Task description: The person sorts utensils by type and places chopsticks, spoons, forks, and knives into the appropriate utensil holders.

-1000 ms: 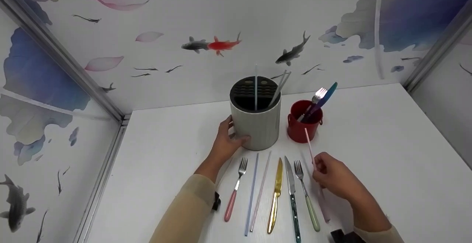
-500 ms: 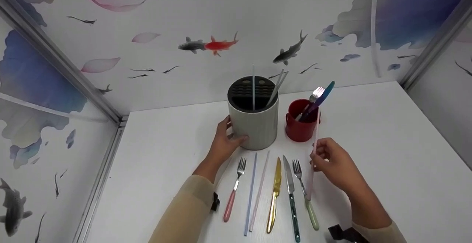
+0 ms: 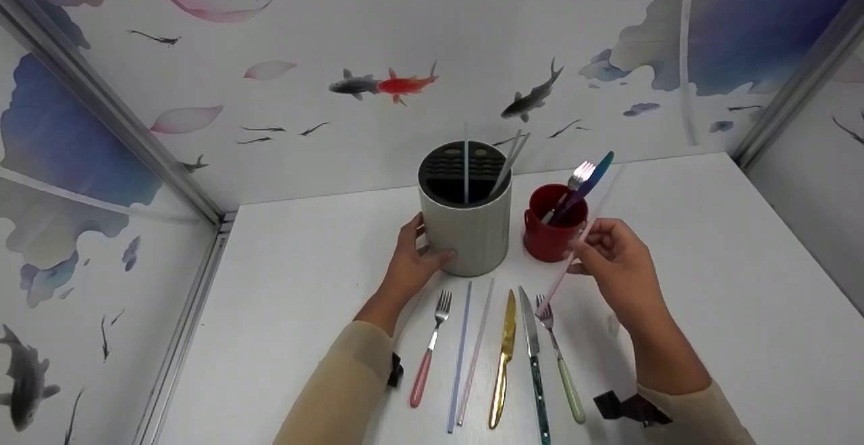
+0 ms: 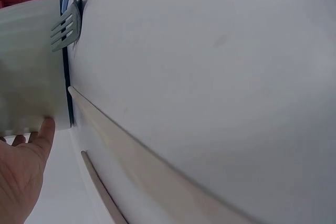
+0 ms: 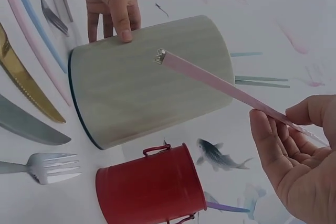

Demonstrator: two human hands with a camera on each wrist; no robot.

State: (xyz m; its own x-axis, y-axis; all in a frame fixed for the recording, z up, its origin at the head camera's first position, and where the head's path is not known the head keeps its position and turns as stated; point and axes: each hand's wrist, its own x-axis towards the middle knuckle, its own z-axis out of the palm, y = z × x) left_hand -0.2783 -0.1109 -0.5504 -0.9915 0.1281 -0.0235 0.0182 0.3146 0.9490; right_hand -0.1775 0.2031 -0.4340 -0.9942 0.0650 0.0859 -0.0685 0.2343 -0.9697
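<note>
My left hand (image 3: 413,259) grips the lower left side of a grey-white utensil holder (image 3: 476,242), thumb in front. The holder stands upright with a black slotted top and several pale straws (image 3: 466,168) in it. Between thumb and fingers, my right hand (image 3: 624,269) pinches a pink straw (image 5: 210,81) at a slant, in front of a red bucket (image 3: 548,241). That straw's lower end hangs over the green-handled fork (image 3: 568,384) in the head view. In the bucket stand a fork (image 3: 580,175) and a blue-purple knife (image 3: 597,176).
On the white table lie a pink-handled fork (image 3: 422,374), a blue straw (image 3: 460,364), another pink straw (image 3: 476,357), a gold knife (image 3: 503,371) and a dark-handled knife (image 3: 537,377). Beige sticks (image 4: 142,156) show near my left wrist. A fish-patterned wall (image 3: 270,161) closes the back.
My right hand has moved up towards the red bucket, and the pink straw has tilted, its lower end swinging left. My left hand stays on the utensil holder.
</note>
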